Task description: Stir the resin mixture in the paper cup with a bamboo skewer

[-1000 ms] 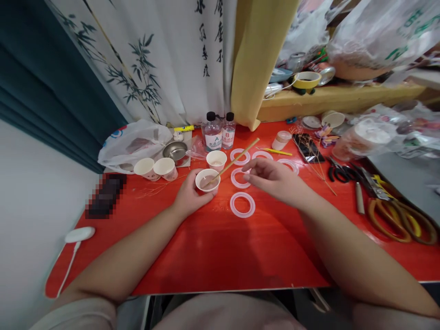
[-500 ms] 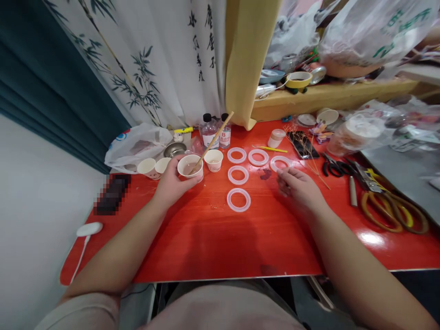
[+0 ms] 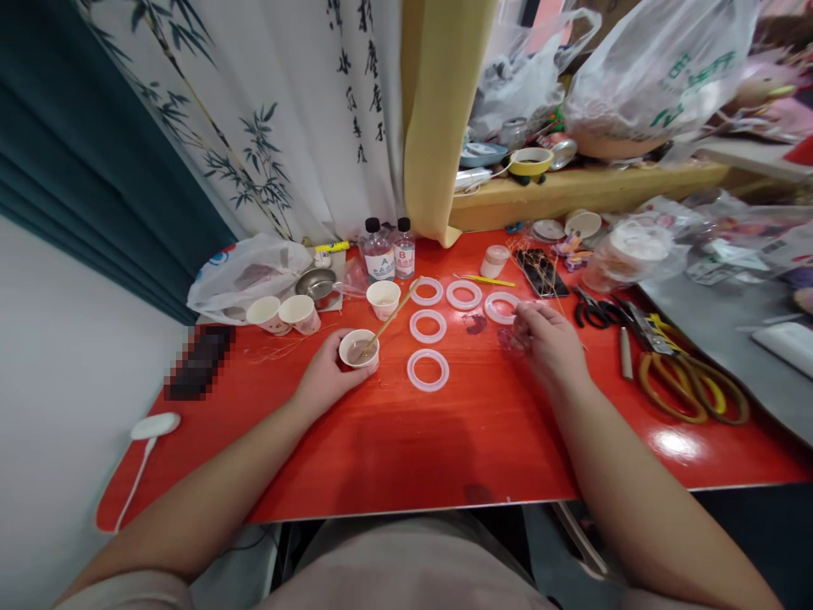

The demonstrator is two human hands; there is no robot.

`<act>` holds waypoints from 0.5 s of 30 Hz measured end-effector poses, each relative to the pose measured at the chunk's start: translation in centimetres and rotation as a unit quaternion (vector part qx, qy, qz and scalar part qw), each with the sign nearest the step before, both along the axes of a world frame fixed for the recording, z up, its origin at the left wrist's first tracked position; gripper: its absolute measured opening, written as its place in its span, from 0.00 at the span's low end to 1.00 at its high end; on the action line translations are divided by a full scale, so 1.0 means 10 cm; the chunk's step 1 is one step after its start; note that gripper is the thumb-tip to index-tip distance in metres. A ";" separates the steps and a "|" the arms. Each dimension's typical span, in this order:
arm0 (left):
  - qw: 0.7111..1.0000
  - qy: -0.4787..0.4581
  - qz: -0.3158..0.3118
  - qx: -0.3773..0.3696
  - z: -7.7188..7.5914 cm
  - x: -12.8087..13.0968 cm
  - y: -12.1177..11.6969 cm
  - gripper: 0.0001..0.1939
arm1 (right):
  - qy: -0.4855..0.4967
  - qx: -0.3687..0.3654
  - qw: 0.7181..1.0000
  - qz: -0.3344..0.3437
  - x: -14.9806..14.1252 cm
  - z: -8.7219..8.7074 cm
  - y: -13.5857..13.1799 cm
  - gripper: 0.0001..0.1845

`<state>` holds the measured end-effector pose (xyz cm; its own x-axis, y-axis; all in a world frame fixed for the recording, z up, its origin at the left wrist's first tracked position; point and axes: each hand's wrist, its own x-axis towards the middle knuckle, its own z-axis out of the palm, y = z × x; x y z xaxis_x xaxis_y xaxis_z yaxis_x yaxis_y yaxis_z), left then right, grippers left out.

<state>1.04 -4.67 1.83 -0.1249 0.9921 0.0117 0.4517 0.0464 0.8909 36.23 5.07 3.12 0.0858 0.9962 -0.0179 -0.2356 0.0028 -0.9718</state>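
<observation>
A small white paper cup (image 3: 371, 361) of cloudy liquid sits in my left hand (image 3: 323, 374), fingers and thumb wrapped round it. A thin wooden stick (image 3: 397, 310) leans in the cup, its top pointing up and right. My right hand (image 3: 547, 339) is closed, fingers curled together beside the rightmost translucent pink ring mold (image 3: 501, 308). Something pinkish and see-through (image 3: 510, 340) shows by its fingertips; I cannot tell whether it is held. Several similar rings lie between the hands, the nearest ring (image 3: 428, 370) at the front. Another paper cup (image 3: 384, 300) stands behind the held one.
Bottles A (image 3: 379, 258) and B (image 3: 404, 251) stand at the back by the curtain. Two paper cups (image 3: 300, 315) and a metal bowl (image 3: 316, 286) are at left. To the right lie yellow tweezers (image 3: 492, 281), a phone (image 3: 539, 273), pliers (image 3: 594, 309) and large scissors (image 3: 673, 385).
My right hand has moved right, away from the stick and middle rings, and its fingers have curled. My left hand lifted the cup leftward, then lowered it, and the stick swung rightward.
</observation>
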 end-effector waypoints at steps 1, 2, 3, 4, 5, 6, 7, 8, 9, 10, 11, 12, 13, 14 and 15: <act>1.000 0.004 -0.003 0.006 -0.03 0.02 0.01 0.33 | -0.007 -0.002 1.000 0.005 -0.01 -0.01 0.00 0.25; 1.000 0.010 -0.006 0.013 -0.06 0.03 0.01 0.33 | -0.014 -0.003 1.000 0.008 -0.02 -0.03 0.00 0.27; 1.000 0.015 -0.008 0.020 -0.08 0.03 0.01 0.35 | -0.021 -0.005 1.000 0.009 -0.03 -0.05 0.00 0.28; 0.999 0.019 -0.009 0.026 -0.11 0.01 0.01 0.38 | -0.030 -0.006 0.999 0.009 -0.04 -0.07 0.01 0.28; 0.999 0.020 -0.013 0.030 -0.13 -0.02 0.00 0.41 | -0.041 -0.008 0.999 0.008 -0.05 -0.09 0.01 0.27; 0.999 0.015 -0.011 0.035 -0.14 -0.07 -0.01 0.46 | -0.054 -0.010 0.998 0.007 -0.05 -0.11 0.01 0.25; 0.999 -0.001 -0.016 0.050 -0.15 -0.12 -0.02 0.47 | -0.067 -0.012 0.998 0.007 -0.06 -0.13 0.01 0.24; 0.996 -0.034 -0.021 0.076 -0.15 -0.17 -0.03 0.45 | -0.081 -0.014 0.997 0.009 -0.07 -0.14 0.01 0.23; 0.992 -0.064 -0.018 0.108 -0.14 -0.23 -0.04 0.40 | -0.093 -0.017 0.995 0.011 -0.07 -0.16 0.01 0.23; 0.986 -0.079 0.005 0.144 -0.12 -0.27 -0.05 0.33 | -0.104 -0.020 0.994 0.015 -0.08 -0.17 0.00 0.23; 0.981 -0.074 0.048 0.172 -0.09 -0.31 -0.05 0.26 | -0.113 -0.023 0.993 0.018 -0.09 -0.19 0.00 0.24; 0.975 -0.056 0.098 0.191 -0.06 -0.34 -0.05 0.21 | -0.121 -0.025 0.992 0.022 -0.10 -0.20 0.00 0.25; 0.970 -0.036 0.143 0.193 -0.02 -0.35 -0.05 0.18 | -0.128 -0.026 0.991 0.025 -0.10 -0.21 -0.01 0.24; 0.965 -0.023 0.179 0.189 0.01 -0.36 -0.04 0.16 | -0.135 -0.026 0.990 0.029 -0.11 -0.22 -0.01 0.24; 0.965 -0.018 0.189 0.178 0.03 -0.37 -0.03 0.15 | -0.142 -0.025 0.989 0.032 -0.11 -0.23 -0.01 0.24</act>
<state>-2.67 -5.02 2.17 -0.4842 0.8091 0.3329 0.4310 -0.1105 0.8956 35.13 4.96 0.78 0.0314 0.9982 -0.0513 0.0489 -0.0528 -0.9974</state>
